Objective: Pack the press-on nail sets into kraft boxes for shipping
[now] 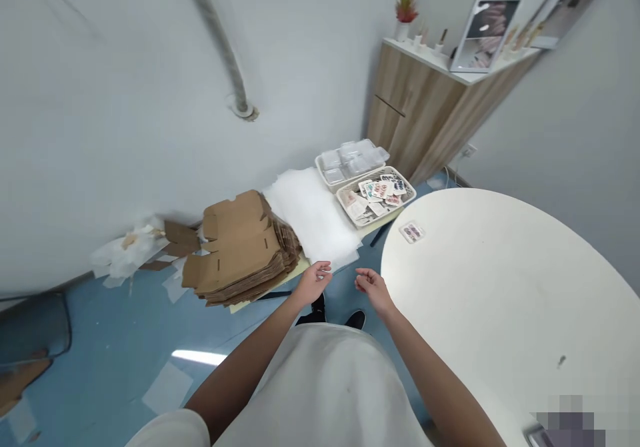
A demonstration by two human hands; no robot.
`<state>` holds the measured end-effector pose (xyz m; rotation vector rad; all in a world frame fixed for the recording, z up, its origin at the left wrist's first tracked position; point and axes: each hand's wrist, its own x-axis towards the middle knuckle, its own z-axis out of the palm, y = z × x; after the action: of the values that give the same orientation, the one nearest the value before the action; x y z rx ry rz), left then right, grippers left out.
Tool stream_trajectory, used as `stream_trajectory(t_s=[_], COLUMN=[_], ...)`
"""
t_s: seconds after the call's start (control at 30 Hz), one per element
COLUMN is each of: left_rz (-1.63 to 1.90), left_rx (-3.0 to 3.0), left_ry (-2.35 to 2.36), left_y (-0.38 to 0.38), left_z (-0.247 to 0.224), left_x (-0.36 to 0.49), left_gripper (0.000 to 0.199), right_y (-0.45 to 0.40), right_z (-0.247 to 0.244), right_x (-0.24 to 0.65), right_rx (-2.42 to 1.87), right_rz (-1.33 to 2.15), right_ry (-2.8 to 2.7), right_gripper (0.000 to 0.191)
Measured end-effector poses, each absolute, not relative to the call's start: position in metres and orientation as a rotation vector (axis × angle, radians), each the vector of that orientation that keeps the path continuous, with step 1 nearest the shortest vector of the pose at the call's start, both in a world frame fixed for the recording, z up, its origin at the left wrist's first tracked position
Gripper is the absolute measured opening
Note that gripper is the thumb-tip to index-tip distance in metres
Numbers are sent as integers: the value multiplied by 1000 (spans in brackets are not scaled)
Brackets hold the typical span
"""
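My left hand hovers in front of the stack of white foam sheets, near its front edge. Its fingers are loosely bent and apart, with nothing in them. My right hand is held a short way to the right, by the left edge of the round white table. Its fingers curl loosely, and I see nothing held there. A pile of flattened brown cardboard boxes lies left of the foam. Beyond the foam, a white basket holds several printed cards. Behind it, another basket holds clear plastic cases.
A small clear pack lies on the round table's far left. Crumpled plastic wrapping and paper litter the blue floor. A wooden cabinet with a framed picture and a potted plant stands against the wall.
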<state>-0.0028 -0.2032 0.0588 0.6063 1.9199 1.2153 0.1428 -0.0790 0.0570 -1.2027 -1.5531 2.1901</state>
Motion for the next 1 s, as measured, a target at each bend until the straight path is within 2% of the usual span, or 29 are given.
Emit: stream_trajectory(t_s=[0.27,0.4,0.57,0.8,1.0], left_rz=[1237,1262,1254,1184,1163], left_rx=[535,499,365,175,36], left_ry=[1945,1932,1870,1879,1997], left_y=[-215,-200,-166,-122,-105], left_z=[45,28,16,7,-22], left_x=[-45,-50,-45,-54,-58], left_gripper=[31,44,52,55,55], right_y=[-84,-83,-64,-22,-22], right_z=[47,37,21,-4,-24], right_x=[65,47,31,-2,-8], right_rx=[-1258,-1331,-1399,-1274,-886], right_rz=[2188,2010,1808,1665,1505], right_ry=[-1798,-1970,-2184,-2543,-2951], right_gripper=[38,38,51,67,66])
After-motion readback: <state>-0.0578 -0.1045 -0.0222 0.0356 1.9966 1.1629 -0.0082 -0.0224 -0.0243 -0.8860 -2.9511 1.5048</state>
